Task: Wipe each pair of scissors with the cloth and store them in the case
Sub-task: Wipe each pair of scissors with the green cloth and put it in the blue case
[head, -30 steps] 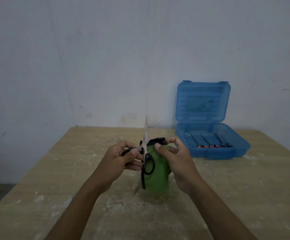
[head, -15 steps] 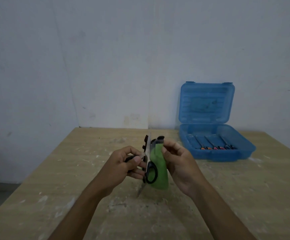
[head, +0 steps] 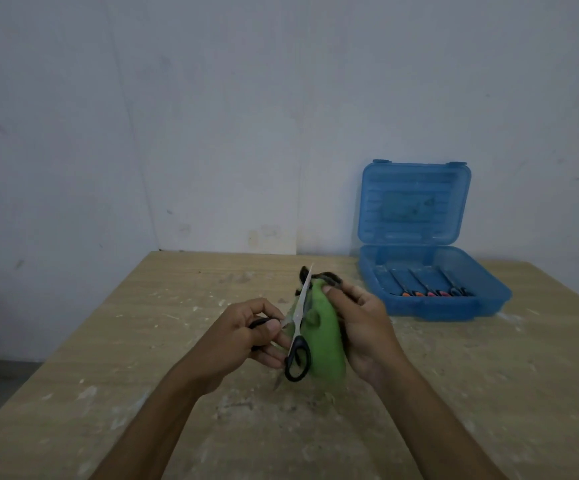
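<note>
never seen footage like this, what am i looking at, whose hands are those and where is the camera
There is no machine here. A person wears one wide-angle camera on the head, looking forward and down, so you see that person's own two arms. The left hand holds a pair of black-handled scissors, opened, one blade pointing up. The right hand holds a green cloth against that blade, apparently wiping it. Both are held above a scuffed wooden table that stands against a pale wall. At the back right lies an open blue plastic case, its lid upright, with several scissors already lined up inside.
</note>
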